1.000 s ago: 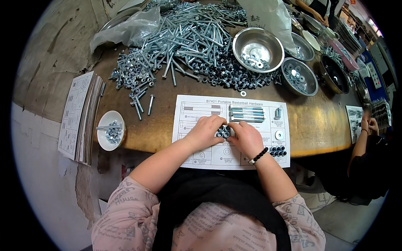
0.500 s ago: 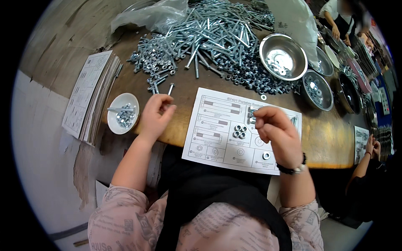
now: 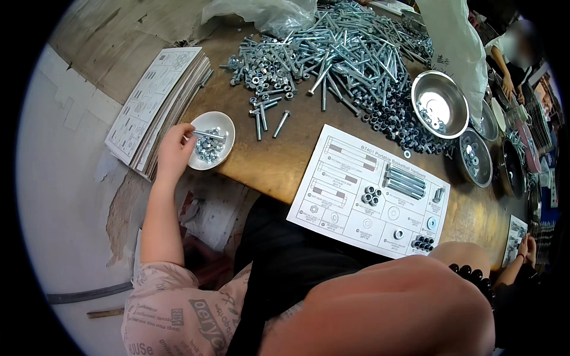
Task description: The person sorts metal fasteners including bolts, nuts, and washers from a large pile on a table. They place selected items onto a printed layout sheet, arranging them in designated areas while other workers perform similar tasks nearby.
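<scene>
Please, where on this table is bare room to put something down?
Bare brown wood lies between the small white bowl of nuts and the white printed parts sheet, below two loose bolts. It is crowded by the pile of silver bolts and nuts and the steel bowls.

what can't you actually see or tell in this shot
- Right hand: head view, fingers hidden behind the raised forearm; grip unknowable.
- Left hand at the white bowl: fingers curl away; whether they pinch the bolt is unclear.
- Steel bowls at right: bent and cut by the fisheye rim.
</scene>
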The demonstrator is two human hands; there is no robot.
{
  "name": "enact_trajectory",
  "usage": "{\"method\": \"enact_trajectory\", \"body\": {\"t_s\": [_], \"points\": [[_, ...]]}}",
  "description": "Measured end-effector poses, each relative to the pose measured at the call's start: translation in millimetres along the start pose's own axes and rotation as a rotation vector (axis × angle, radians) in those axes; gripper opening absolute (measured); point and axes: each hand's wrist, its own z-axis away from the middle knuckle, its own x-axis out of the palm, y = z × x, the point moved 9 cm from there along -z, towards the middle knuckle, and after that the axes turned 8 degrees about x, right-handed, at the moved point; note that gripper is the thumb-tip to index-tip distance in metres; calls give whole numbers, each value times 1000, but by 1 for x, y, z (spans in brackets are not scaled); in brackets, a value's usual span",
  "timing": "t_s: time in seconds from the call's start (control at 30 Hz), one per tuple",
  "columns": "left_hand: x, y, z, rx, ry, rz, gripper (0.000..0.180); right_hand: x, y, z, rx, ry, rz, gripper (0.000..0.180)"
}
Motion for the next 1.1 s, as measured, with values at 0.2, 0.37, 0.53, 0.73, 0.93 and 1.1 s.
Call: {"method": "enact_trajectory", "body": {"t_s": [0.2,0.37,0.53,0.73,0.93,1.1], "points": [[42,6,0,173,-345,-178,18,-1,-1,-1,31,18,54,30],[63,8,2,191,-474,-307,20,0,-7,6,52,32,52,27],[72,14,-2,231,-514,-356,17,1,-8,21,91,54,60,25],[64,0,9,148,-554,-421,15,-3,3,26,60,64,46,22],[51,74,-7,168,-267,-144,14,-9,-4,35,99,119,70,20],[99,164,21,364,-424,161,18,-14,-15,47,98,157,56,19]]}}
